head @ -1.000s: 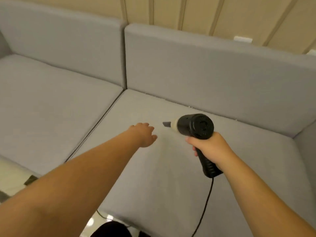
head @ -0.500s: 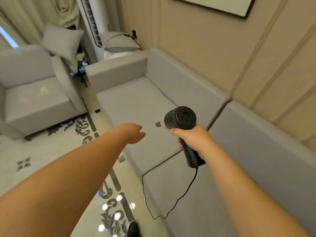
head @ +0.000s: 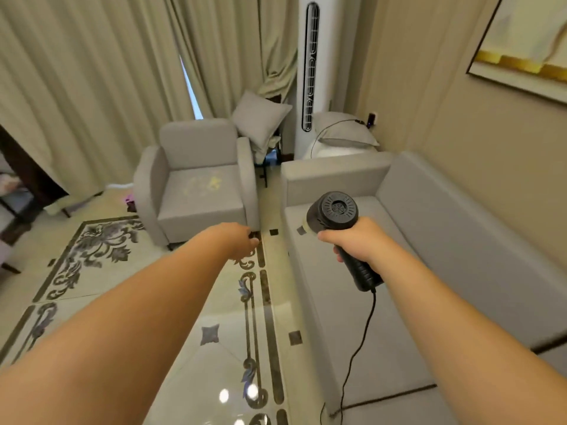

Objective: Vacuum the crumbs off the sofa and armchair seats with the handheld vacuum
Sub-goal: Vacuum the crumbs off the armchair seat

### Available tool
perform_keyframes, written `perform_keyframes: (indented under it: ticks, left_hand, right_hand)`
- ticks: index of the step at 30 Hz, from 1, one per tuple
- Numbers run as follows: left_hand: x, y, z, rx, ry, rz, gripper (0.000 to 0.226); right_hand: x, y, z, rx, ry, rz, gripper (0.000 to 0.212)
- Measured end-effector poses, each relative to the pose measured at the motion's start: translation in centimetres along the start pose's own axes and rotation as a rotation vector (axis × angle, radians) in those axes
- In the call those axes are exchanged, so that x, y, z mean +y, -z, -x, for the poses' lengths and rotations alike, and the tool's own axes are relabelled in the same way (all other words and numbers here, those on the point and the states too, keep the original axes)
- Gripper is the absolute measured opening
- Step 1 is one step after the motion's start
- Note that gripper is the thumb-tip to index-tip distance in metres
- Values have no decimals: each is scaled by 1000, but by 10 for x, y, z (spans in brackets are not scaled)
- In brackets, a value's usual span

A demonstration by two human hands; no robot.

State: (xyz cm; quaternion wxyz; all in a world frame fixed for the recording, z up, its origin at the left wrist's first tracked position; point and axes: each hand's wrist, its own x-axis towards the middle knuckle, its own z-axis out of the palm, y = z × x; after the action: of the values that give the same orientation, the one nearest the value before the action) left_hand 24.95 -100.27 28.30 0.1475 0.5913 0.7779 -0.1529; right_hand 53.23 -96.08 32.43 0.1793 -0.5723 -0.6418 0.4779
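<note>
Over sofa (head: 343,317) | right hand (head: 360,240) still grips vacuum (head: 333,211) | armchair (head: 199,185) now ahead

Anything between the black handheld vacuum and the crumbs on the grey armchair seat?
Nothing solid visible. The black handheld vacuum in the right hand is over the grey sofa; open floor separates it from the crumbs on the grey armchair.
</note>
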Motion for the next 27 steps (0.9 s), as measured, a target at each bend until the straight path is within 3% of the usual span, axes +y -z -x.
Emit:
perform_keyframes:
  ticks: [16, 21, 27]
  left_hand:
    - [-82, 96, -195, -20, 128, 48, 59]
    - [-121, 120, -270, -39, 141, 72, 60]
    - [-190, 131, -374, -54, 134, 86, 63]
  right_hand:
    - [-147, -42, -254, -179, 149, 61, 44]
    - [-191, -65, -337, -236, 164, 60, 26]
    - [-237, -116, -442, -290, 122, 138, 26]
